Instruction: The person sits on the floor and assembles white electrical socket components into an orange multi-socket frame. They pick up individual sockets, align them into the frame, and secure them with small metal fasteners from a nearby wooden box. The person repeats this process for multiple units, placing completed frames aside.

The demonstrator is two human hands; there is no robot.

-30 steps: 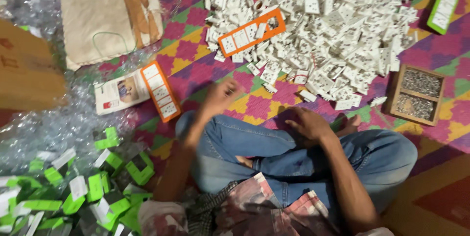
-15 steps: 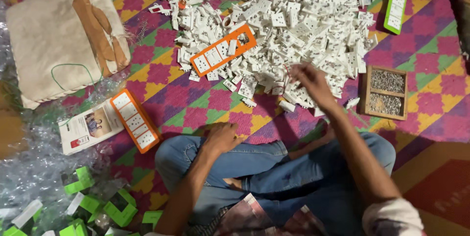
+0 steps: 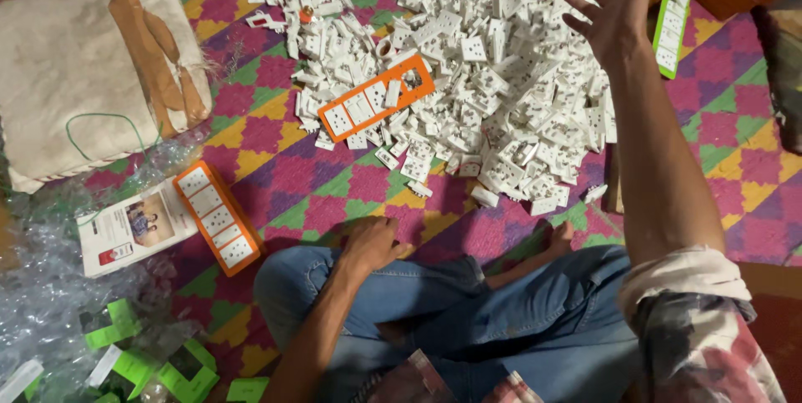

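White socket pile (image 3: 468,77) lies beneath the raised, empty right hand (image 3: 614,19).

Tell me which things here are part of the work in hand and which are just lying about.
In use:
- right hand, open, raised over the heap of white socket parts
- orange frame lying on the heap
- left hand, resting on the knee

Lying about:
- second orange frame on the mat
- cloth sack
- green packets
- green-edged strip
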